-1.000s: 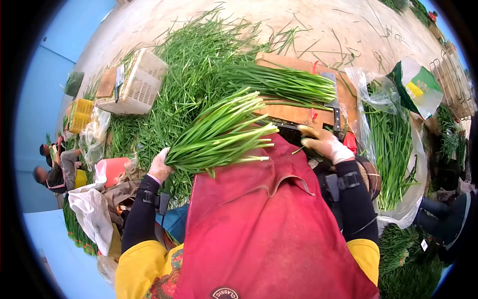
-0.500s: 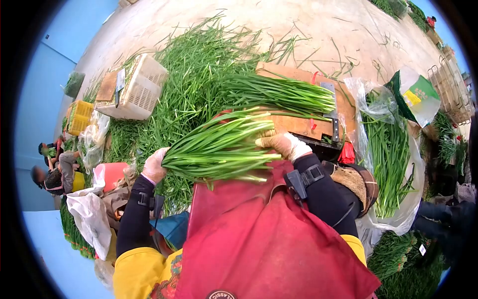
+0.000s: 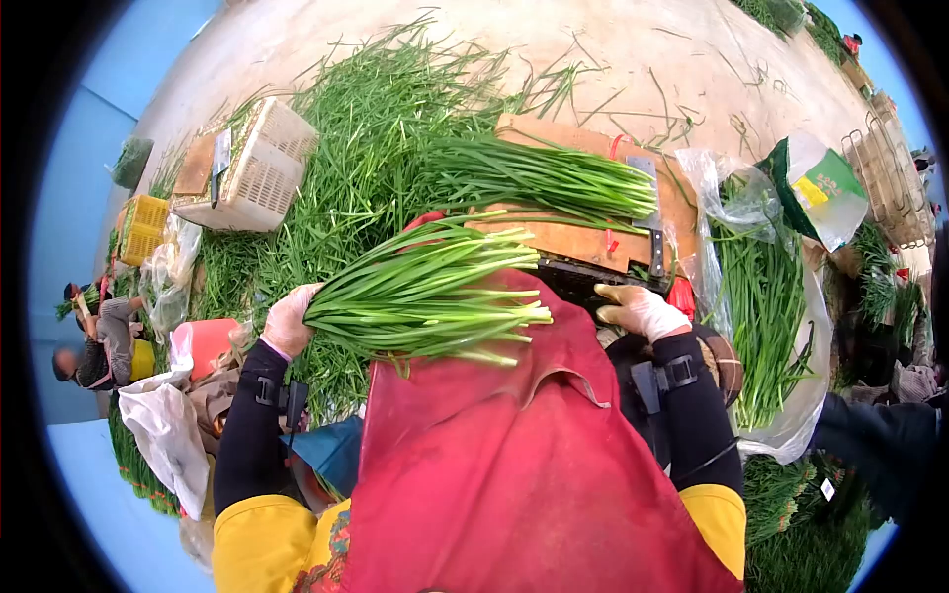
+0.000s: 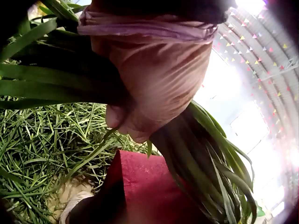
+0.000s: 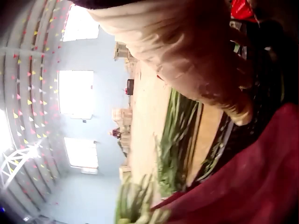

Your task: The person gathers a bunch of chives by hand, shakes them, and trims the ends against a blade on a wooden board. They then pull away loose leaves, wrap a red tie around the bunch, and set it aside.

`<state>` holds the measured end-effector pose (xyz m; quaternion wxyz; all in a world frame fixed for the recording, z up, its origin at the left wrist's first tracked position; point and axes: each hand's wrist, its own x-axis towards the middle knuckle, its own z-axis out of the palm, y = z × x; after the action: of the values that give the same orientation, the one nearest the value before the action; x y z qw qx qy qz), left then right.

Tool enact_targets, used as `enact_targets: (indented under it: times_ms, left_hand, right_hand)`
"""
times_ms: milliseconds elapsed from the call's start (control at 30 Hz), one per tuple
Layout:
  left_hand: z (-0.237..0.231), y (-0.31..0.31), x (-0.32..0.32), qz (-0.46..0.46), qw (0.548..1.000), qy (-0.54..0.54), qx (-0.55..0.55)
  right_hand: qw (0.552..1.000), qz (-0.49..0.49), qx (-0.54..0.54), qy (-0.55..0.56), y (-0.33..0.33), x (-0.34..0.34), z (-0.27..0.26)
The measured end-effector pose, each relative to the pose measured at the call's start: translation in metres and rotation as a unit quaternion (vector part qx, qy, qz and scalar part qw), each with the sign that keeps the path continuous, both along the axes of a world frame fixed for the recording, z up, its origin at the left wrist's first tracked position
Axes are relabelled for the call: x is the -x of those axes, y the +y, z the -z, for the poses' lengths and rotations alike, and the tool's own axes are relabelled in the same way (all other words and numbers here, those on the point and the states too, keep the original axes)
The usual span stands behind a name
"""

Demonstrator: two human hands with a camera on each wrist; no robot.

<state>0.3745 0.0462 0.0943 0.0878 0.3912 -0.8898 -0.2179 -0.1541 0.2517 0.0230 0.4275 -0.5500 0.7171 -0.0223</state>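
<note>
In the head view my gloved left hand (image 3: 289, 322) grips a bunch of garlic chives (image 3: 425, 296) by its leafy end. The pale cut ends point right, over the red apron (image 3: 494, 445). In the left wrist view the leaves (image 4: 201, 172) trail out past the hand. My gloved right hand (image 3: 641, 312) hovers at the near edge of a wooden board (image 3: 578, 237), its fingers pointing left and holding nothing. On the board lies a second bunch of chives (image 3: 554, 181), its stem ends beside a knife (image 3: 647, 198) with a black handle.
Loose chives (image 3: 366, 128) heap on the floor beyond the left hand. A white crate (image 3: 267, 163) with another knife on it stands at the left. On the right, an open plastic bag holds more chives (image 3: 756, 316). Two people sit at the far left.
My right hand moved left to the bunch's stem ends, then back right, away from it. The bunch in my left hand swung from a slant to nearly level.
</note>
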Motion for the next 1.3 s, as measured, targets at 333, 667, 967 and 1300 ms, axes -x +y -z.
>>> enact_targets:
  times_ms: [333, 667, 967, 1300]
  left_hand:
    - [-0.019, 0.001, 0.008, 0.036, 0.998, -0.039, 0.043]
    - [-0.027, -0.001, 0.005, 0.062, 0.99, -0.049, 0.113]
    - [-0.063, 0.001, 0.024, 0.112, 0.955, -0.07, 0.267]
    - [-0.074, 0.005, 0.031, 0.127, 0.944, -0.065, 0.297]
  right_hand:
    - [0.967, 0.077, 0.156, -0.187, -0.085, -0.125, -0.015]
    - [0.953, 0.009, -0.032, 0.303, 0.016, 0.026, 0.024]
    - [0.947, -0.006, 0.29, -0.136, -0.056, -0.04, -0.048]
    - [0.922, 0.061, 0.155, -0.348, -0.062, -0.132, -0.062]
